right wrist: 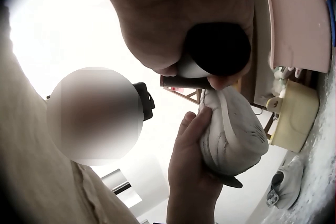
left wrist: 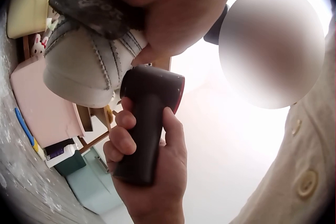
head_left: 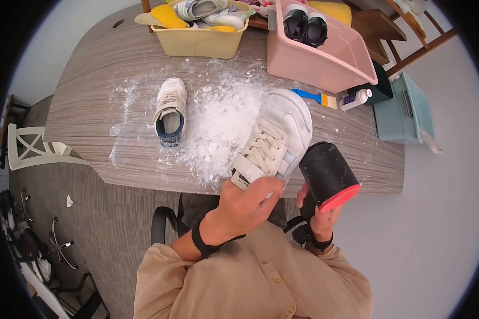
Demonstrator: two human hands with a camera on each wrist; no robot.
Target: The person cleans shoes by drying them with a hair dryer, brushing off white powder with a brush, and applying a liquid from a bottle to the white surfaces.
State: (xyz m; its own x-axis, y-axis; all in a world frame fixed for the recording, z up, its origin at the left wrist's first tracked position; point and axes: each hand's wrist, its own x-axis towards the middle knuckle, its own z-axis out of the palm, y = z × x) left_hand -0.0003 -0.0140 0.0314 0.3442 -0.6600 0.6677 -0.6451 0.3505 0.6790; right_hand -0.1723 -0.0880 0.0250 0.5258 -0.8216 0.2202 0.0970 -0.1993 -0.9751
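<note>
A white lace-up sneaker (head_left: 290, 119) is raised over the table's front edge, toe pointing away from me. My left hand (head_left: 242, 209) grips it around the heel. The right hand (head_left: 324, 220) wraps its fingers around the handle of a black hair dryer (head_left: 327, 173) with a red rim. In the left wrist view the dryer's head (left wrist: 152, 85) is close beside the held sneaker (left wrist: 79, 79). A matching sneaker (head_left: 171, 101) stands upright on the table to the left. White powder (head_left: 218, 125) lies spread between and around the shoes.
At the back stand a yellow bin (head_left: 199, 42) full of shoes and a pink bin (head_left: 322, 61) holding black-and-white shoes. A blue-handled brush (head_left: 314, 98) and a white bottle (head_left: 355, 99) lie before the pink bin. A teal container (head_left: 404, 109) is at the right.
</note>
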